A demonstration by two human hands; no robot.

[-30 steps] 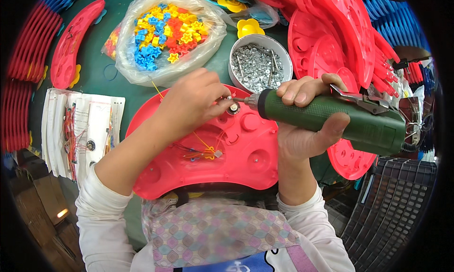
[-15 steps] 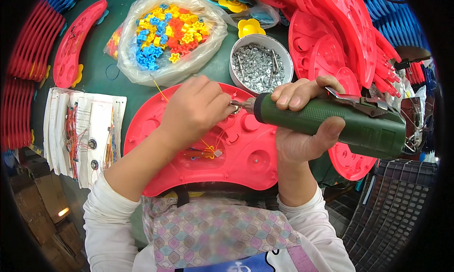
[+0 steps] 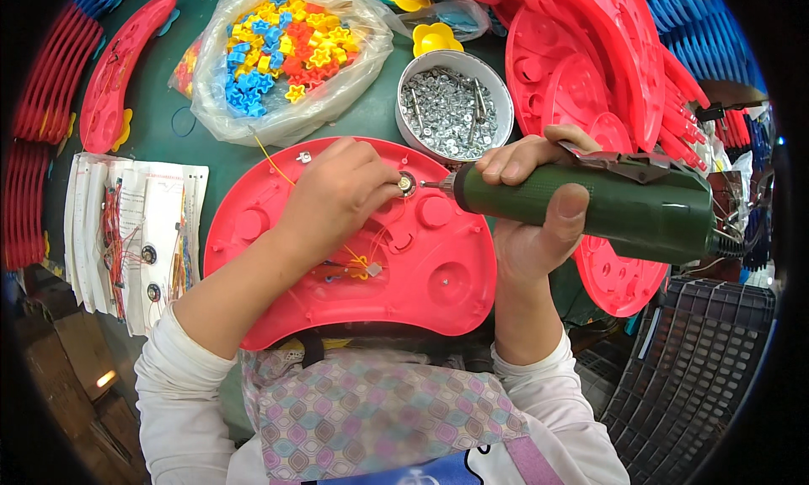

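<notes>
The right hand point(image 3: 539, 207) is wrapped around a dark green electric screwdriver point(image 3: 590, 205), whose long axis runs nearly level across the picture, right to left, with the bit tip pointing left at a small round metal fitting point(image 3: 406, 183). That fitting sits on the upper middle of the red kidney-shaped plastic panel point(image 3: 438, 274), which lies flat on the green worktop point(image 3: 371, 118) close in front of the person, its long axis also left to right. The left hand point(image 3: 337, 198) rests on the panel and pinches the fitting between its fingertips, so it is the nearer hand; the bit tip stands just beside the fitting on its right (whether it touches I cannot tell). Thin yellow and orange wires point(image 3: 358, 262) trail over the panel below the left hand. A round tin of silver screws point(image 3: 453, 106) stands just beyond the panel, above the driver's tip.
</notes>
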